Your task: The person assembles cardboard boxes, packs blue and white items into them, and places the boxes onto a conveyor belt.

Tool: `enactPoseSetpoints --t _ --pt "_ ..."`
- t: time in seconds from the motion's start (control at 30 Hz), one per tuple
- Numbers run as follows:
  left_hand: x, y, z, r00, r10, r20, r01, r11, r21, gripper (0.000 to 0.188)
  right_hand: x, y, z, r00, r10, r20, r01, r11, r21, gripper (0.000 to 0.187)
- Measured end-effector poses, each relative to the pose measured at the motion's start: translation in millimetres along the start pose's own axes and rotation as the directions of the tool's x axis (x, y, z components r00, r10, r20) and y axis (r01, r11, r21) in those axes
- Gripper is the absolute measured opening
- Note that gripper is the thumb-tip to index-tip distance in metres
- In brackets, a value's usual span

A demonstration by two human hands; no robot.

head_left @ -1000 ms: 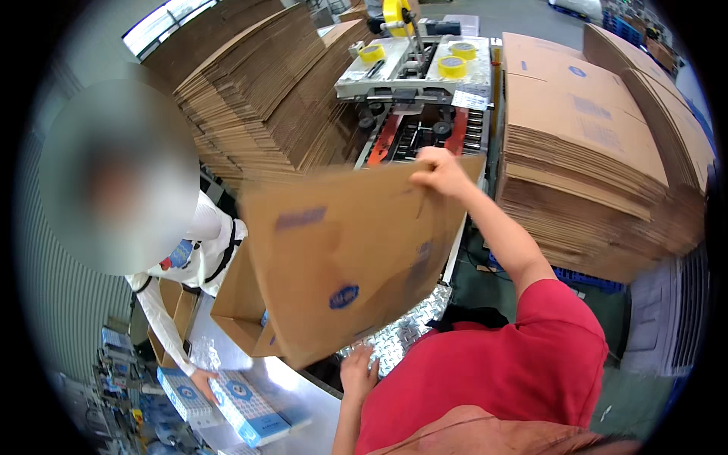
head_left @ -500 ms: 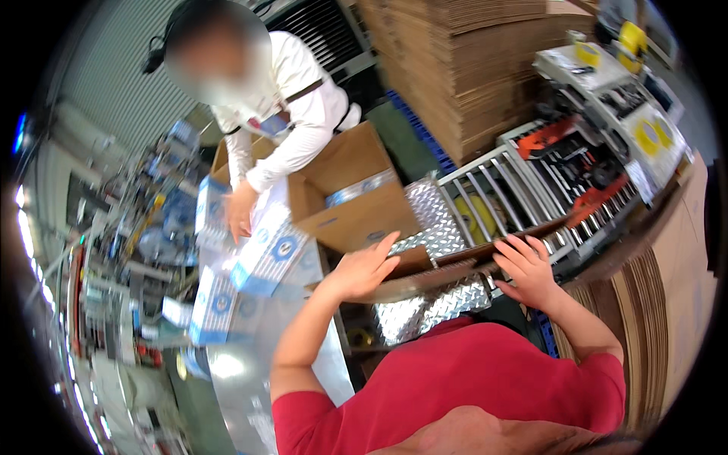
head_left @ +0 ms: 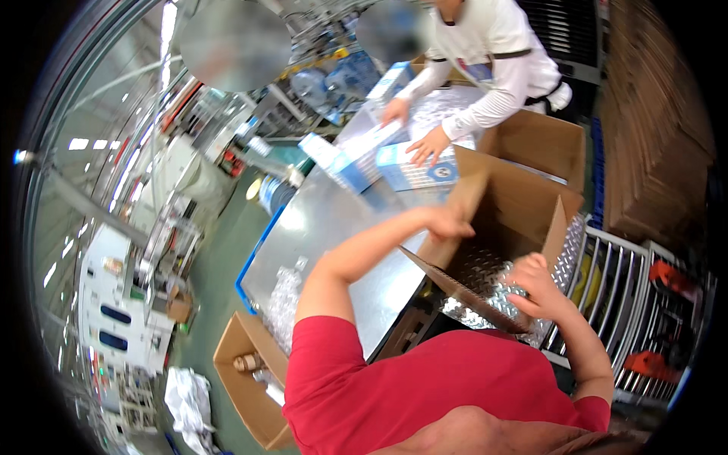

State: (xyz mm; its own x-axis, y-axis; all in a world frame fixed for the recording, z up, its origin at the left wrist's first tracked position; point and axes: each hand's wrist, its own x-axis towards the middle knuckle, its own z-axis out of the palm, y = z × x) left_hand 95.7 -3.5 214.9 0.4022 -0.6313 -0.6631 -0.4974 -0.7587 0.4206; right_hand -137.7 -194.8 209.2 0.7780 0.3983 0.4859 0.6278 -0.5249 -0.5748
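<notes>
An opened-out brown cardboard box (head_left: 525, 196) stands in front of me, with the patterned metal plate (head_left: 485, 277) visible through its bottom. My left hand (head_left: 450, 222), smeared by motion, is at the box's left wall; its grip does not show clearly. At the right wall, my right hand (head_left: 537, 287) has its fingers curled over the cardboard edge. Beyond the box, a co-worker in white rests one hand (head_left: 431, 146) on a blue-and-white carton (head_left: 415, 168) and has the other near more such cartons (head_left: 337, 163).
A shiny metal table (head_left: 334, 243) extends on my left, with clear plastic wrap (head_left: 284, 299) on it. Below its edge is an open carton (head_left: 250, 379) holding small items. Another open box (head_left: 546, 136) stands beyond mine. A roller conveyor (head_left: 618, 296) and stacked flat cardboard (head_left: 656, 121) lie right.
The flat folded cardboard between my hands has been opened into a box shape. My view has turned left. The co-worker's second hand now shows at the cartons.
</notes>
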Motion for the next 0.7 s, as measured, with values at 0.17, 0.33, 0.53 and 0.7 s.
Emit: enactPoseSetpoints --t 0.17,0.33,0.53,0.7 --pt "-29 -17 31 0.847 0.445 0.292 -0.443 0.893 -0.075 0.065 26 103 102 0.858 0.291 0.424 -0.045 0.864 -0.501 0.084" --pt "-56 -59 8 0.962 0.212 0.171 -0.234 0.965 0.121 0.076 29 142 89 0.888 0.115 0.445 0.068 0.924 -0.376 0.054" --pt "61 -102 43 0.772 0.189 -0.607 -0.379 0.904 -0.2 0.111 92 113 -85 0.834 0.268 -0.483 -0.532 0.622 -0.574 0.027" --pt "90 -102 68 0.795 0.091 -0.6 -0.518 0.618 -0.592 0.092 7 82 -18 0.504 0.852 -0.142 -0.766 0.365 -0.53 0.065"
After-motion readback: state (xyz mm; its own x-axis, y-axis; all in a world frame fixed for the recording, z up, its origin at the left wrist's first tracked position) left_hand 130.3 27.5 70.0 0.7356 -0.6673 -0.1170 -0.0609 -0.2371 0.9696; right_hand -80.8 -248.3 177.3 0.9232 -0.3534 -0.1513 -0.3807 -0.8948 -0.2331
